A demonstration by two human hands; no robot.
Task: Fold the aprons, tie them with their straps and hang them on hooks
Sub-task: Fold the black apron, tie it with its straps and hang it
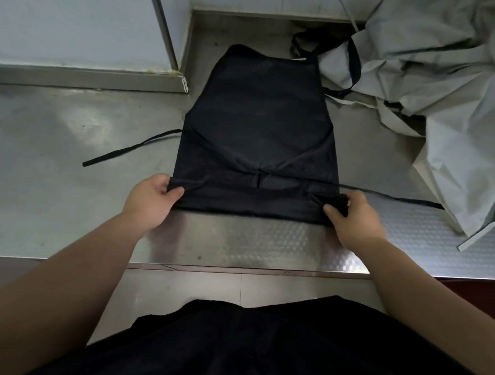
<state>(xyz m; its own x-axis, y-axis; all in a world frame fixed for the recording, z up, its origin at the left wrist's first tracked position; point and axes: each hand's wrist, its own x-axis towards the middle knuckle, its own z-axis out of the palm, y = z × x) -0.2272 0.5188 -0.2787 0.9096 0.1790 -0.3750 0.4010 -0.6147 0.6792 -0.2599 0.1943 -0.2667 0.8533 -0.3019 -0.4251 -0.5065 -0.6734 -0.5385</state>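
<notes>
A black apron point(261, 125) lies flat on the steel counter point(37, 158), its sides folded in and its bib pointing away from me. Its near end is rolled up into a low band. My left hand point(151, 196) pinches the left end of that band. My right hand point(353, 218) pinches the right end. One waist strap point(127, 148) trails out to the left over the counter. The other strap point(397, 197) runs right toward the grey cloth. The neck loop point(308, 41) lies at the far end, partly on the grey pile.
A crumpled pile of grey aprons point(444, 88) with dark straps covers the counter's right back part. A pale wall panel point(59, 2) with a metal ledge rises at the back left. The counter's front edge point(228, 269) runs just before my dark-clothed body.
</notes>
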